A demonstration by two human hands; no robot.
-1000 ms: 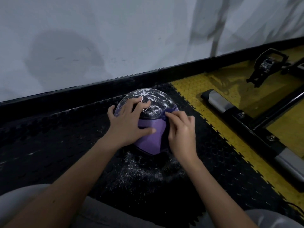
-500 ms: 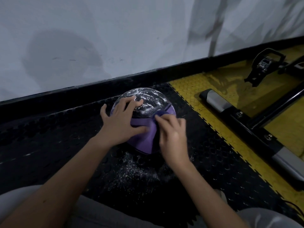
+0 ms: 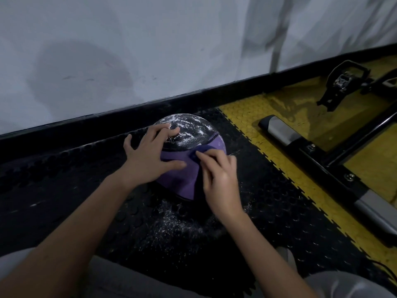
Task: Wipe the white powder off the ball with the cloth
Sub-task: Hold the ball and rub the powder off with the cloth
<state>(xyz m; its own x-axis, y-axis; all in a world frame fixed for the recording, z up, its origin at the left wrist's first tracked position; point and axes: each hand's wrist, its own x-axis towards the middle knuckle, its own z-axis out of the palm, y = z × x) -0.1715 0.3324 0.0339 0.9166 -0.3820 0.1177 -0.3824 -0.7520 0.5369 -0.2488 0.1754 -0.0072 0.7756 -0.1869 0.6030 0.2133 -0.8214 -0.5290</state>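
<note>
The ball (image 3: 179, 179) sits on the black floor mat (image 3: 64, 179) beside the baseboard (image 3: 107, 122), its dark top speckled with white powder (image 3: 187, 124). The left hand (image 3: 148, 160) rests on it, fingers spread. The right hand (image 3: 221, 181), fingers bunched together, seemingly pinches the purple cloth (image 3: 204, 148) against the ball's right side.

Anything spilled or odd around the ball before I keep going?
Yes: white powder lies scattered on the black mat just in front of the ball, on the side nearest the camera. The ball's dark top panel is speckled white too.
</note>
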